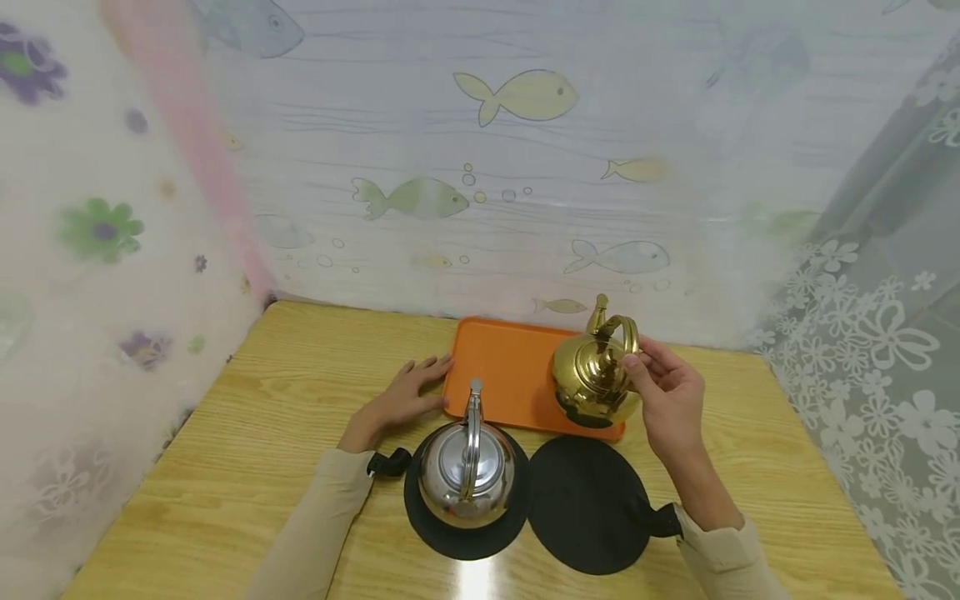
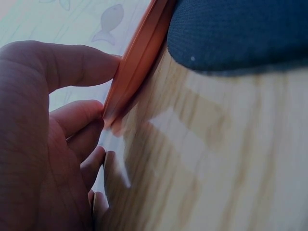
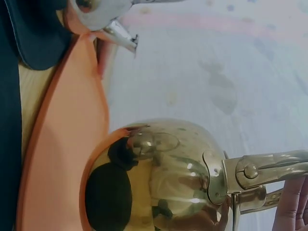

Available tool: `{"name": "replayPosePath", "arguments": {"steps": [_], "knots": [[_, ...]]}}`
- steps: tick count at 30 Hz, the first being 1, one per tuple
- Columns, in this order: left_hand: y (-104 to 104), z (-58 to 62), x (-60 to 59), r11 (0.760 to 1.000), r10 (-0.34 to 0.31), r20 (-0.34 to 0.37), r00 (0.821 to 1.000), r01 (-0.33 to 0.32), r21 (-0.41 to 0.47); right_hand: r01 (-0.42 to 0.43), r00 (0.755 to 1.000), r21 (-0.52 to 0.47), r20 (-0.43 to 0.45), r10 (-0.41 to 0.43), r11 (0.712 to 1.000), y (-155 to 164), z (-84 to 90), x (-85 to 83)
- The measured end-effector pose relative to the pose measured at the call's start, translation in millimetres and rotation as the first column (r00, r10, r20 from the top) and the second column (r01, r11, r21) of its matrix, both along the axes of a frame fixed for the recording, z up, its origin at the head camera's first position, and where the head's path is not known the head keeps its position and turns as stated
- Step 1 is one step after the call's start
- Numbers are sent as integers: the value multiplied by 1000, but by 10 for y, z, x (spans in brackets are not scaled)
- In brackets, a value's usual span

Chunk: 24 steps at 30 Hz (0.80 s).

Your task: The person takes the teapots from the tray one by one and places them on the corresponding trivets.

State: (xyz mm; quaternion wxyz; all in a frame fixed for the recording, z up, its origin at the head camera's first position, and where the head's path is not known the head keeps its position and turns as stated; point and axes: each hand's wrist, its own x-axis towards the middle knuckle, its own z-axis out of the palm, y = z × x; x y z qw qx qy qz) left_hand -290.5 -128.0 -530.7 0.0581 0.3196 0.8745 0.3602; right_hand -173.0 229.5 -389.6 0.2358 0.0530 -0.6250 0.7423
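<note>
My right hand [image 1: 673, 408] grips the upright handle of a shiny gold kettle [image 1: 587, 367], thumb on the near side. The kettle overlaps the right end of an orange tray [image 1: 501, 371], its spout pointing to the back. In the right wrist view the gold kettle's [image 3: 168, 173] round body fills the lower middle, and the fingers [image 3: 291, 204] show at its handle. My left hand [image 1: 405, 394] lies at the tray's left edge. Seen in the left wrist view, the thumb and fingertips touch the tray's rim [image 2: 130, 72]. A silver kettle [image 1: 467, 471] stands near the left forearm.
Under the silver kettle lies a round black mat [image 1: 429, 527]. A second black mat [image 1: 588, 504] lies to its right, in front of the tray. All stand on a wood-grain table [image 1: 300, 367], with a fish-patterned curtain [image 1: 405, 275] behind and flowered sheets at both sides.
</note>
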Motion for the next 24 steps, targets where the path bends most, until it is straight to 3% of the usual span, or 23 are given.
{"name": "replayPosePath", "arguments": {"steps": [7, 24], "knots": [[12, 55, 41, 1000, 8, 7, 1000, -8, 10, -25, 1000, -7, -13, 25, 1000, 46, 11, 89], [3, 93, 110, 1000, 9, 36, 999, -10, 27, -118, 989, 55, 91, 113, 991, 81, -182, 377]]}}
